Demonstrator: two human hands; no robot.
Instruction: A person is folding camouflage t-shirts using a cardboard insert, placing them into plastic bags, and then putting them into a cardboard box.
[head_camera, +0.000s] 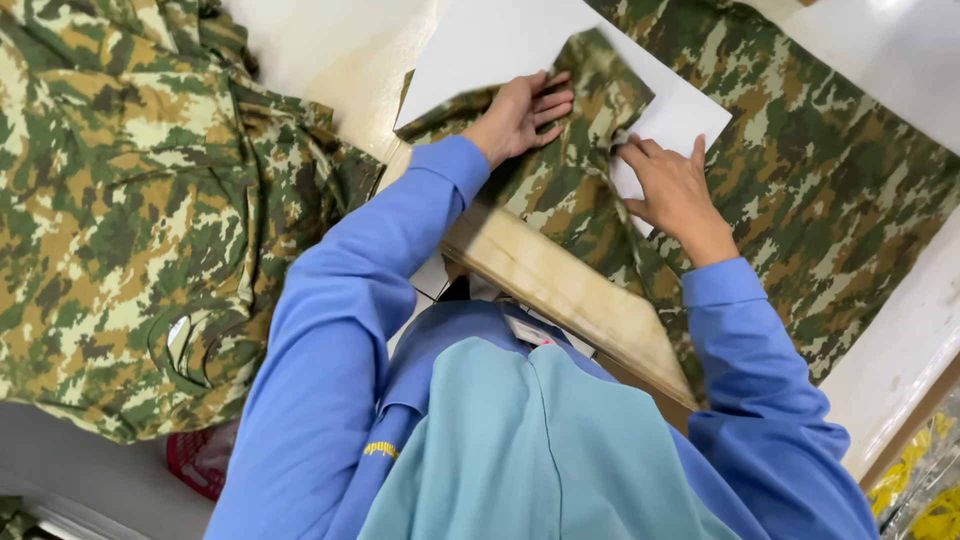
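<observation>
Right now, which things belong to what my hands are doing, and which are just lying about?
In hand:
left hand flat on camouflage fabric garment
right hand on garment beside white paper sheet

Lying about:
piled camouflage clothing
red mesh basket
yellow packaging

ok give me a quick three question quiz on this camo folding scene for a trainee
1. True or false: both hands rest on the camouflage garment being folded over the white sheet.
2. Multiple choice: where does the pile of camouflage clothing lie? A) to the left of the person's arms B) under the white sheet C) on the person's lap
3. Fill the gap: the left hand lies flat on the fabric, while the right hand pinches the fold at the edge of the ____ sheet.

Key
1. True
2. A
3. white
</observation>
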